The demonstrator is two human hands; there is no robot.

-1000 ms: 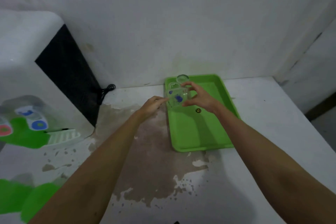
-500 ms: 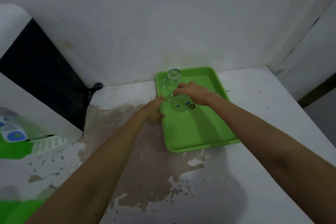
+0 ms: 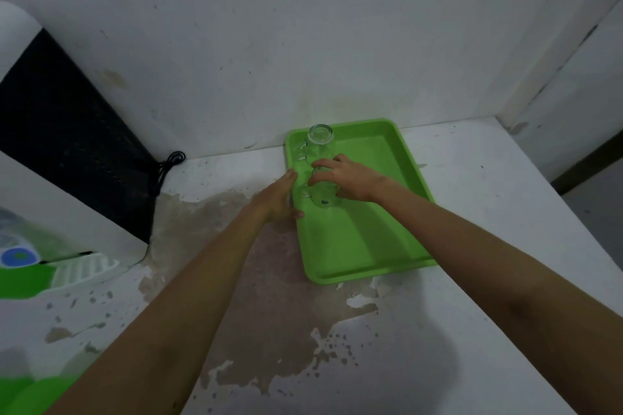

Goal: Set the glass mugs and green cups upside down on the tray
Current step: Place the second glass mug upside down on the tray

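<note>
The right hand (image 3: 350,180) covers the top of the nearer glass mug (image 3: 322,197), so its base and most of its wall are hidden. The left hand (image 3: 279,197) hides part of the tray's (image 3: 357,246) left rim. The white appliance (image 3: 50,199) and green shapes (image 3: 23,394) at the left are cut off by the edge. The blue print on the mug is too small to read.

Tray (image 3: 377,236) near half free; mugs (image 3: 318,141) far-left.
</note>
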